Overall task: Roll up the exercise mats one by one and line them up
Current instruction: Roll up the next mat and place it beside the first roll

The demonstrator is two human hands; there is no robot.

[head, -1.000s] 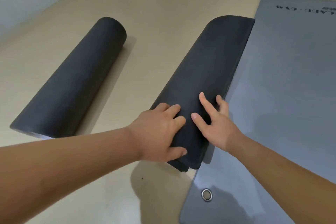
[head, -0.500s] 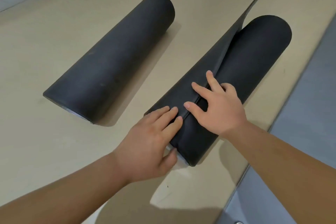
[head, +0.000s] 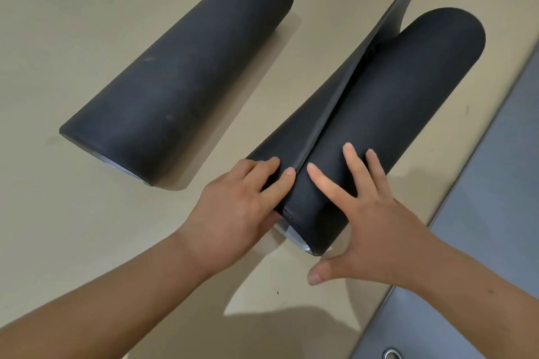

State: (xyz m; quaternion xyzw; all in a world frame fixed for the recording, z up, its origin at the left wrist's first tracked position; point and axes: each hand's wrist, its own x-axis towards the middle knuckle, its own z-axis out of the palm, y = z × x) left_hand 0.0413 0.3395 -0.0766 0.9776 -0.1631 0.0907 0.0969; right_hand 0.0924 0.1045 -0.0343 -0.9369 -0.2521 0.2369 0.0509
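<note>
Down on the smooth beige floor [head: 87,227] lies a black foam exercise mat wound into a thick roll [head: 408,90], running away from the person at a slant. Its loose outer flap [head: 332,96] stands up along the left side of the roll, lifting higher toward the far end. The left hand [head: 233,207] grips the near end of that flap, its fingers [head: 287,181] bent over the outer face and the thumb tucked below by the roll's end. The right hand [head: 370,230] lies on top of the roll just beside the flap's edge, fingers straight and spread, pressing down, with the thumb hanging free past the near end. Well apart to the left, a second black foam mat, fully rolled [head: 186,73], rests on the floor roughly parallel. A flat grey exercise mat [head: 495,213] lies spread along the right edge, a metal eyelet [head: 392,354] showing in its near corner
</note>
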